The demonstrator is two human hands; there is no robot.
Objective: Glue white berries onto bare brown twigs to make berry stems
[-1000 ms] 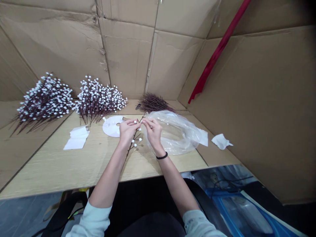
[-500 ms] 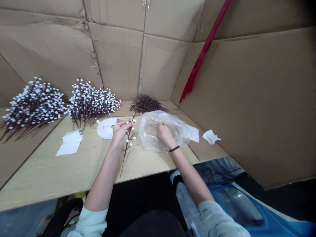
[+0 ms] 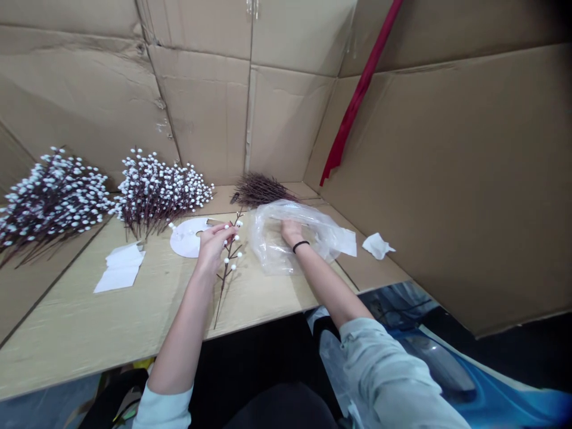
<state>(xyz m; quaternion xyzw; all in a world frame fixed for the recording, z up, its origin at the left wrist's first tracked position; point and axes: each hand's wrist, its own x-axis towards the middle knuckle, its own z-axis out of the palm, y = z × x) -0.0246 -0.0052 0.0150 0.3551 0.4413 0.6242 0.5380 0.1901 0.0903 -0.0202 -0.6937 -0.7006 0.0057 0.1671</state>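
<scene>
My left hand (image 3: 213, 242) is closed on the upper part of a brown artificial berry branch (image 3: 227, 263) with white berries, its bare stem pointing down toward the table's front edge. My right hand (image 3: 291, 230) reaches into the mouth of a clear plastic bag (image 3: 272, 259); its fingertips are hidden, so what they hold, if anything, does not show. Beside the left hand lies a white paper disc (image 3: 182, 239) with a hole in it. Behind the bag rests a bundle of brown stems (image 3: 261, 189) without visible berries.
Two heaps of white-berried branches, a left heap (image 3: 56, 199) and a middle heap (image 3: 158, 187), lie at the back. Folded white paper (image 3: 117, 275) and a crumpled tissue (image 3: 378, 245) lie on the table (image 3: 147, 325). Cardboard walls (image 3: 438, 173) stand behind and right; a red strip (image 3: 357, 98) hangs there.
My right hand has moved deeper into the plastic bag, away from me and slightly left. The left hand still grips the branch. The camera view has shifted slightly.
</scene>
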